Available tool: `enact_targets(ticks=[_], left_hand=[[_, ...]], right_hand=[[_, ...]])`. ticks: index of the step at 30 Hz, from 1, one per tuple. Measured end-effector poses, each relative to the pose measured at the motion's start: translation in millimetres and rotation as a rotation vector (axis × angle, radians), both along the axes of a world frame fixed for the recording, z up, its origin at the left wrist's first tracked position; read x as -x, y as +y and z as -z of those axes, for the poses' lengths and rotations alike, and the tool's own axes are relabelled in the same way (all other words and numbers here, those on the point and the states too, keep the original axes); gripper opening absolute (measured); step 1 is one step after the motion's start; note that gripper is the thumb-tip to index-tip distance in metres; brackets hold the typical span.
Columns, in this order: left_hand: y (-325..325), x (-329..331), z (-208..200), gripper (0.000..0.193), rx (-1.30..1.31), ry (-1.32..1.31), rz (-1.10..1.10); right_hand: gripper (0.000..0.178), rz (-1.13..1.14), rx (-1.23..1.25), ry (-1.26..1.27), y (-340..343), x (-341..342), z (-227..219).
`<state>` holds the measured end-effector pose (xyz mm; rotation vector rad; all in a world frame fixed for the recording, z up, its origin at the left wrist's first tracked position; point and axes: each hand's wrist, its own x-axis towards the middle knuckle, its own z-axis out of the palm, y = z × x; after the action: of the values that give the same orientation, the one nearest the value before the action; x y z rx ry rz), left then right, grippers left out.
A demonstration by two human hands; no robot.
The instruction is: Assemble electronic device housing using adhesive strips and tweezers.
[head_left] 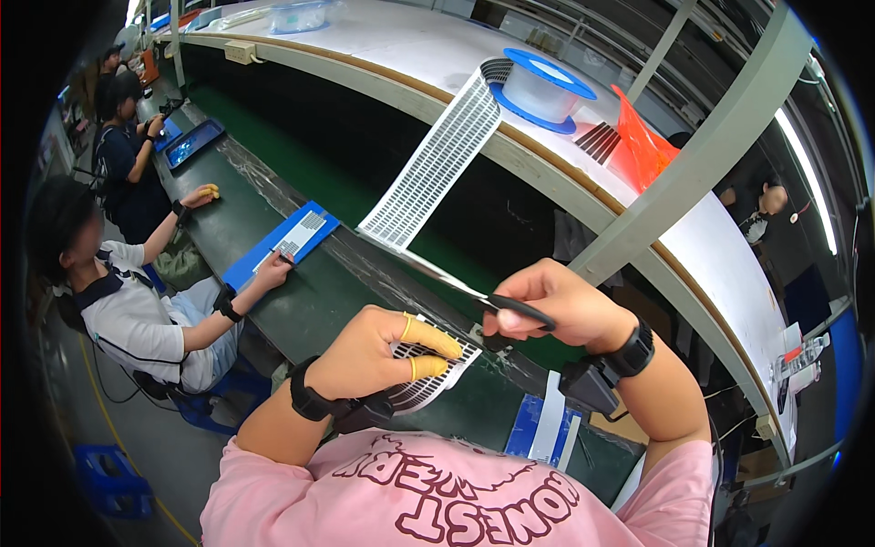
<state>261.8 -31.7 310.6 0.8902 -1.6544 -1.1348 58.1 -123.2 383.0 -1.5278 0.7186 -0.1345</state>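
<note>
The left hand (351,354), with yellow finger covers (428,335) on thumb and forefinger, pinches a curled piece of white sheet (421,394) with dark cells, above the worktop (319,314). The right hand (570,305) is closed around the black handles of the scissors (524,311); their blades point toward the lower end of the matching strip (433,173). That strip hangs over the shelf's (383,38) near edge from the blue-rimmed reel (545,87). Near the worktop's right end lies a blue board (522,427). The step in hand appears to be cutting lengths from the strip; whether the blades have cut through, I cannot tell. The next move probably calls for keeping the cut straight between cell rows.
</note>
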Motion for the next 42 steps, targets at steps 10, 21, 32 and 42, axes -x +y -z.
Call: enact_targets(ticks=[10,21,32,42], left_hand=[[-119,-30,-84,0.082,0.354,0.122,-0.213],[-311,-29,-148,0.025,0.267,-0.668,-0.550],[-321,-24,-143,0.033,0.210,-0.746,-0.360],[-252,-42,-138,0.031,0.371,-0.733,-0.445]], right_hand=[[0.027,0.297,-0.114,-0.169,14,68,19],[0.024,0.509,0.131,-0.212,38,110,8],[0.054,0.770,0.306,-0.509,-113,-45,-72],[0.061,1.160,0.464,-0.507,-233,-53,-116]])
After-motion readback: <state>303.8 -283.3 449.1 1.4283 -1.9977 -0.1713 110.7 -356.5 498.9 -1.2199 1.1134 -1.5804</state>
